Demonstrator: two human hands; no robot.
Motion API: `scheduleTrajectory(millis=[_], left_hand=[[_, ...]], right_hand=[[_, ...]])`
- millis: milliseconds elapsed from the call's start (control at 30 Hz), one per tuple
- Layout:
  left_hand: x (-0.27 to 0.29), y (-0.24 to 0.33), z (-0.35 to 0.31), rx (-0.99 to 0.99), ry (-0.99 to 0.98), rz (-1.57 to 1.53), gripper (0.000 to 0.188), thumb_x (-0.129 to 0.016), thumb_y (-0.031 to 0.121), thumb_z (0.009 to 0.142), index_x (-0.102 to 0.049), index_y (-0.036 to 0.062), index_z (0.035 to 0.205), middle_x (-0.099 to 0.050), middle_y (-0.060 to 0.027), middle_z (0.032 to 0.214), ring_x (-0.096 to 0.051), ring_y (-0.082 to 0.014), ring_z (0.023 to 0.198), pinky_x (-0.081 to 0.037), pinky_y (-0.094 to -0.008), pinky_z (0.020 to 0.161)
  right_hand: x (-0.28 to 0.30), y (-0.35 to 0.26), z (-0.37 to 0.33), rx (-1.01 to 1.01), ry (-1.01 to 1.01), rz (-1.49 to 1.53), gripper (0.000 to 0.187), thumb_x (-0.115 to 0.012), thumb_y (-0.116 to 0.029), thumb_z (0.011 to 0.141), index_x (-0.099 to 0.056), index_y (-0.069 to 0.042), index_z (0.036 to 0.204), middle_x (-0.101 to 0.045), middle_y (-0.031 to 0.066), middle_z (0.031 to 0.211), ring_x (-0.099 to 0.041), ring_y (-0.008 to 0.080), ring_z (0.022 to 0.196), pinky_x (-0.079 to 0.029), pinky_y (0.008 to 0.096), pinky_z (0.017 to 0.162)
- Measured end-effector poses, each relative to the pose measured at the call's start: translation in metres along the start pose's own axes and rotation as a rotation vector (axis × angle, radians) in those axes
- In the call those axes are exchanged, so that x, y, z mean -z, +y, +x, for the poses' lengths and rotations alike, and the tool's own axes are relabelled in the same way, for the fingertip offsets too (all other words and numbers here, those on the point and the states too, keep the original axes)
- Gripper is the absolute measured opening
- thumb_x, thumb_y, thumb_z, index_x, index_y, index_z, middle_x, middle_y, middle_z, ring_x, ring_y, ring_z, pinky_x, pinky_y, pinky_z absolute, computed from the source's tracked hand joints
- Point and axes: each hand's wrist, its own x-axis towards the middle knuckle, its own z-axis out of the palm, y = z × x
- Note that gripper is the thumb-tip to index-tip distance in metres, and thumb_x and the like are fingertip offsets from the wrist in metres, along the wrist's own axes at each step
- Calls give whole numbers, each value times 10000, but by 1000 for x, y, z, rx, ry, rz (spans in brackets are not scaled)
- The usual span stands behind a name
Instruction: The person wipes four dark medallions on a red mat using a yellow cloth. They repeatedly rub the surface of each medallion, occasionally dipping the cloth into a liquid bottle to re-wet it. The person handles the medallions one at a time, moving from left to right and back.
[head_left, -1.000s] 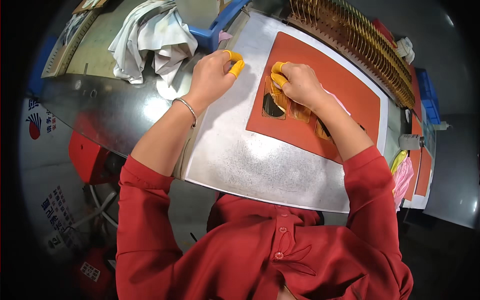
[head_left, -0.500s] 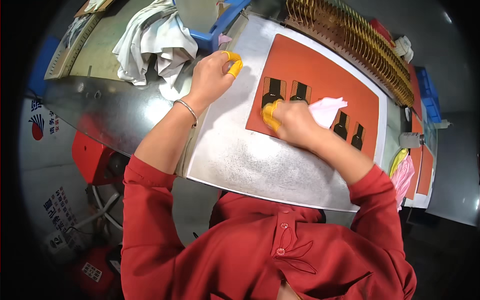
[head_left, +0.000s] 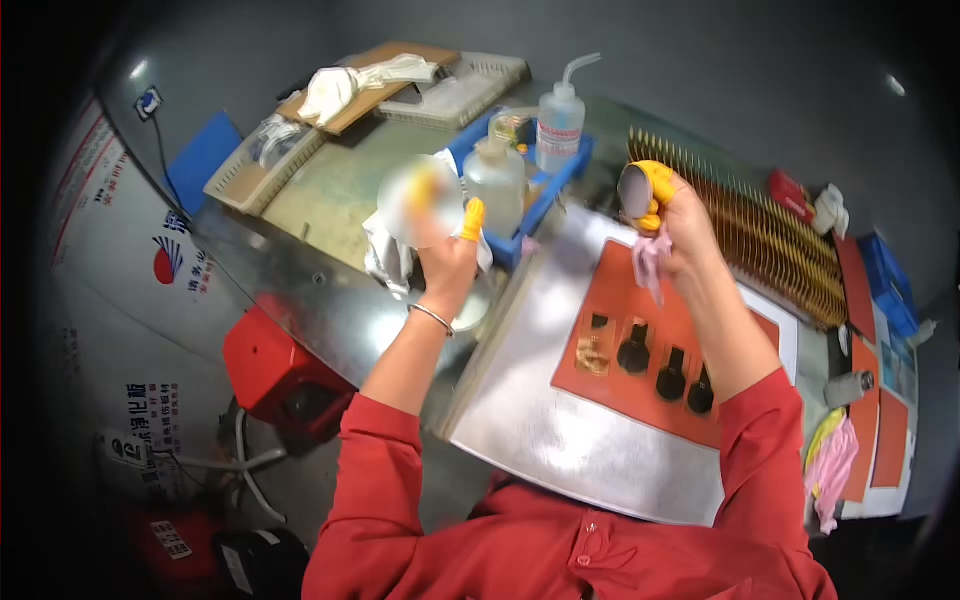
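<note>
In the right hand (head_left: 682, 212), pink cloth (head_left: 652, 262), long axis toward mat (head_left: 612, 285).

I find the mat (head_left: 615, 275) lying on the sheet (head_left: 530, 410) in front of the person, with four flat pieces (head_left: 633, 350) in a row on it and the rack (head_left: 760, 220) behind it to the right. To the mat's left, on the table (head_left: 330, 220), I record the tray (head_left: 550, 208) with two bottles (head_left: 495, 190) in it, the cloth (head_left: 388, 262) left of that tray, and the basket (head_left: 225, 190) farther left. I log the small bottle (head_left: 845, 390) at far right, rags (head_left: 835, 460) before it, and the stool (head_left: 270, 345) below the table's near-left edge.
</note>
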Motion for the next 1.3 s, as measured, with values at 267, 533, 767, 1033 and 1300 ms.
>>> scheduleTrajectory(millis=[267,533,767,1033,1300], left_hand=[[-36,-19,11,264,-260,-23,764,-818,312,660,-414,-13,1221,-577,-164,1109,-577,-259,1003,-456,-354,853],[-38,-15,16,396,-320,-107,668,-819,273,650,-474,-5,1150,-561,-164,1089,-563,-291,1009,-446,-365,854],[-36,-12,17,458,-313,-116,626,-810,273,662,-488,0,1124,-600,-155,1050,-594,-276,962,-462,-356,824],[-36,-18,15,447,-307,-86,650,-819,310,646,-486,2,1110,-614,-164,1022,-607,-287,941,-469,-363,805],[-44,-3,16,388,-331,-84,598,-802,267,676,-495,-13,1106,-608,-156,1008,-595,-272,908,-464,-349,808]], right_hand=[[-47,37,90,-58,-132,368,158,-458,-187,935,-562,-105,849,-557,-1,681,-460,86,514,-331,237,399],[-47,46,113,-99,-223,481,184,-404,-140,934,-561,-83,856,-561,32,693,-478,116,506,-355,240,391],[-58,40,104,-94,-109,456,175,-414,-127,921,-565,-100,835,-549,17,673,-464,106,498,-341,244,392],[-59,42,102,-97,-134,462,208,-376,-111,922,-547,-73,809,-498,10,640,-397,100,485,-323,241,401],[-38,4,66,-12,-13,348,224,-503,-180,904,-536,-97,698,-473,6,566,-380,100,434,-308,241,397]])
